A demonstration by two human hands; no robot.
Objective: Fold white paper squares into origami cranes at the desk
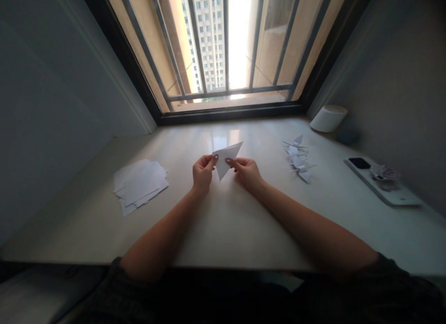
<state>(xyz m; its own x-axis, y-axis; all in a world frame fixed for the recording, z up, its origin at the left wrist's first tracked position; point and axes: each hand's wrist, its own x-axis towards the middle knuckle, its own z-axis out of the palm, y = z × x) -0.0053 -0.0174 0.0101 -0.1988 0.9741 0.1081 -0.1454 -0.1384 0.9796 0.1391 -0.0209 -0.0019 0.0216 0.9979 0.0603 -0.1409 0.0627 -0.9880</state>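
Note:
A white sheet folded into a triangle is held just above the pale windowsill table, in the middle of the view. My left hand pinches its left edge between thumb and fingers. My right hand pinches its right side the same way. Both forearms reach forward from the near edge. The triangle's lower point hangs between the two hands.
A loose stack of white paper sheets lies to the left. Several folded paper cranes sit to the right. Further right lie a phone and a white roll by the wall. A barred window closes the far side.

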